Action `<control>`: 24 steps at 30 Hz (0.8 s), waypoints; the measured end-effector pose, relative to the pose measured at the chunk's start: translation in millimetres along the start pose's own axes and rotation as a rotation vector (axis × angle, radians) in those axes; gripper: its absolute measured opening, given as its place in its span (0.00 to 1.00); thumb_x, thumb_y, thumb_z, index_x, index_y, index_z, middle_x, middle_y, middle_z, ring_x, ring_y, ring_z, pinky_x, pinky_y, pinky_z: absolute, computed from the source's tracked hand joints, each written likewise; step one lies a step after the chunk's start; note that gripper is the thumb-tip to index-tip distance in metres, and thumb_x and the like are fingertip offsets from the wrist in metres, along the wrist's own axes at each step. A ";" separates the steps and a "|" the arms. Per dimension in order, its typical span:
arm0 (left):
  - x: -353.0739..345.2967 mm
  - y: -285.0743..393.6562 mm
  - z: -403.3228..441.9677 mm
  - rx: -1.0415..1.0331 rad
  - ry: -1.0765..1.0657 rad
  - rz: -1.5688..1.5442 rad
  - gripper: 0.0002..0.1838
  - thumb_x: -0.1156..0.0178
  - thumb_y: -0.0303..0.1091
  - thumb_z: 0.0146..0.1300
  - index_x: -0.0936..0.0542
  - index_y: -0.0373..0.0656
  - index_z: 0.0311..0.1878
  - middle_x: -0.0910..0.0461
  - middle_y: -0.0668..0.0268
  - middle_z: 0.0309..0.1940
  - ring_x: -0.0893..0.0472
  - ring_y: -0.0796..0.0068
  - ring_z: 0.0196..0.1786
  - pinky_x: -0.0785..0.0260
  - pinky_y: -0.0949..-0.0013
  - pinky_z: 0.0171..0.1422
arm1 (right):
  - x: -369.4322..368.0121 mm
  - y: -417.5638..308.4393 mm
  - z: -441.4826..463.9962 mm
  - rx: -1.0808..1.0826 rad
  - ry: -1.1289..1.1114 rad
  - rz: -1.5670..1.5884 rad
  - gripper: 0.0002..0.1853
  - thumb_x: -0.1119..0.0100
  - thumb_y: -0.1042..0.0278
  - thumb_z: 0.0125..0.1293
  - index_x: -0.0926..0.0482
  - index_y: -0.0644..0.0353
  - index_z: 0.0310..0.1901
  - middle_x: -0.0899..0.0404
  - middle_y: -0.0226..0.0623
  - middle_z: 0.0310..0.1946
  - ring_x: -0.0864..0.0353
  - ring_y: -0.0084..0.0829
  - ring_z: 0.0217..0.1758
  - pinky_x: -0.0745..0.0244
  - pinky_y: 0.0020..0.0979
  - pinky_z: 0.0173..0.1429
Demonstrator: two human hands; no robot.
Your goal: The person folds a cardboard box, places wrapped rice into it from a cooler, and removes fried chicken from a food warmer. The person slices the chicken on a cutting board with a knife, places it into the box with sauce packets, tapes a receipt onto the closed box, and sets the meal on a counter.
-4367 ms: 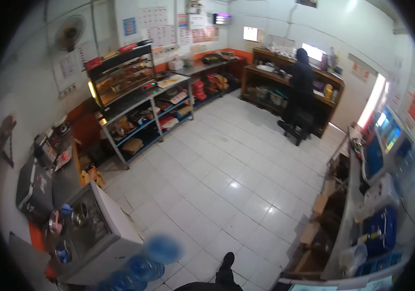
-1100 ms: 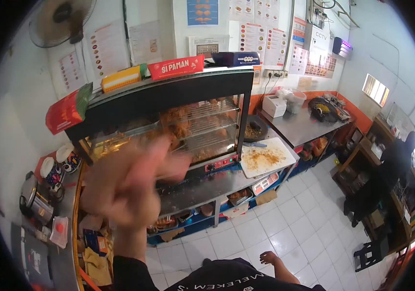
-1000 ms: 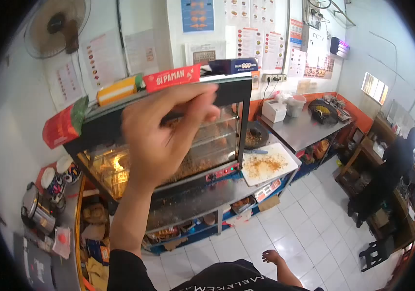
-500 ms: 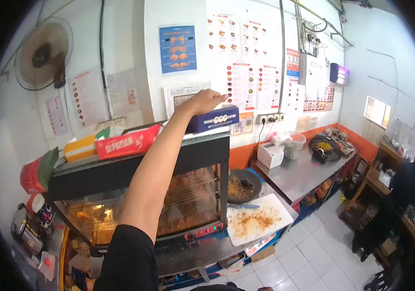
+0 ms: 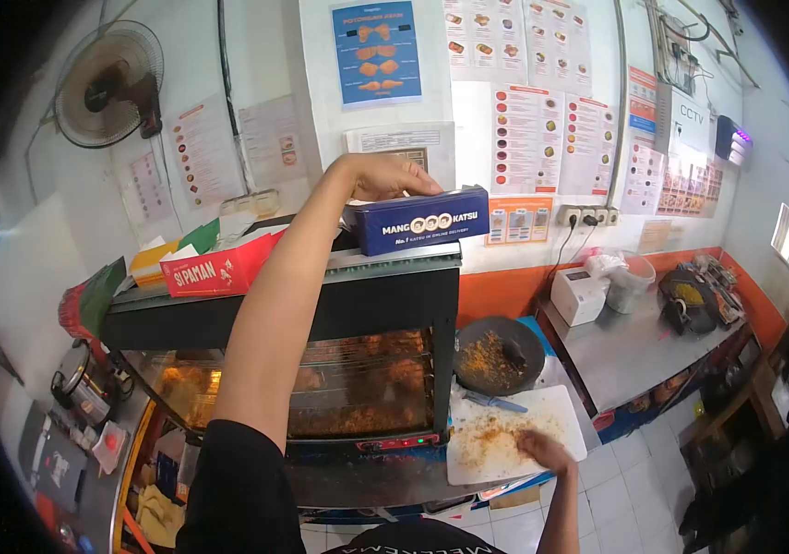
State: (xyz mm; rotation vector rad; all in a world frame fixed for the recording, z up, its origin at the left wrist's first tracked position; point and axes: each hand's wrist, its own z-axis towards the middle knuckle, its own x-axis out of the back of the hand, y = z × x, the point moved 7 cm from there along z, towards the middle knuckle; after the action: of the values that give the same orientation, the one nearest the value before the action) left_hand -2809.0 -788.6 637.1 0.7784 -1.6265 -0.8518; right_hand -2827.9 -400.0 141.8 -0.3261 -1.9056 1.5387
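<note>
My left hand (image 5: 394, 177) reaches over the top of a dark blue box (image 5: 422, 222) on the black glass-fronted warmer (image 5: 274, 323). Its fingers are bent together at the box's upper back edge, and what they grip is hidden. Over the right part of a white cutting board (image 5: 514, 466), scattered with brown crumbs, my right hand (image 5: 545, 451) is low, fingers loosely curled and holding nothing visible. A knife (image 5: 496, 403) with a blue-grey handle lies along the board's back edge. Beside the blue box stand a red box (image 5: 219, 266) and a yellow one (image 5: 153, 263).
Behind the board is a dark mortar (image 5: 499, 355) with yellow-brown crumbs. A steel table (image 5: 616, 360) at the right bears a white device (image 5: 578, 296), a bucket (image 5: 630, 282) and a dark pan (image 5: 690, 297). A metal pot (image 5: 85, 383) stands at left; a dark-clothed person (image 5: 736, 503) is partly visible at right.
The view has turned from the room to the warmer. My left hand has gone from in front of the warmer up to the blue box. My right hand has risen from low down to the board.
</note>
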 end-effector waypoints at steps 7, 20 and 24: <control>-1.6 61.5 -10.4 -0.113 0.255 0.963 0.22 0.27 0.32 0.60 0.18 0.34 0.57 0.12 0.60 0.44 0.15 0.75 0.43 0.22 0.70 0.48 | 63.8 -354.4 41.0 0.735 0.296 -0.181 0.25 0.34 0.66 0.72 0.27 0.61 0.67 0.23 0.43 0.57 0.21 0.35 0.57 0.24 0.36 0.62; -209.0 180.0 -85.5 -0.964 0.585 0.971 0.30 0.28 0.56 0.60 0.24 0.50 0.58 0.22 0.58 0.20 0.15 0.60 0.27 0.26 0.59 0.32 | 108.6 -382.0 45.5 0.997 0.631 0.339 0.32 0.48 0.43 0.77 0.31 0.56 0.73 0.34 0.44 0.70 0.30 0.41 0.71 0.29 0.45 0.70; -327.0 150.1 -95.7 -1.184 0.587 0.905 0.25 0.41 0.41 0.65 0.23 0.32 0.58 0.20 0.58 0.21 0.16 0.55 0.25 0.26 0.53 0.28 | 112.8 -276.4 -28.9 0.791 0.902 0.278 0.33 0.45 0.43 0.74 0.31 0.57 0.72 0.33 0.45 0.69 0.30 0.43 0.69 0.30 0.45 0.69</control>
State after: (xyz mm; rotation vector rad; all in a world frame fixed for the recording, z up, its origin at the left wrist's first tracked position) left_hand -2660.1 -448.1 612.7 -0.5076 -0.5769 -0.6395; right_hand -2837.9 -390.1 441.3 -0.7668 -0.5241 1.7549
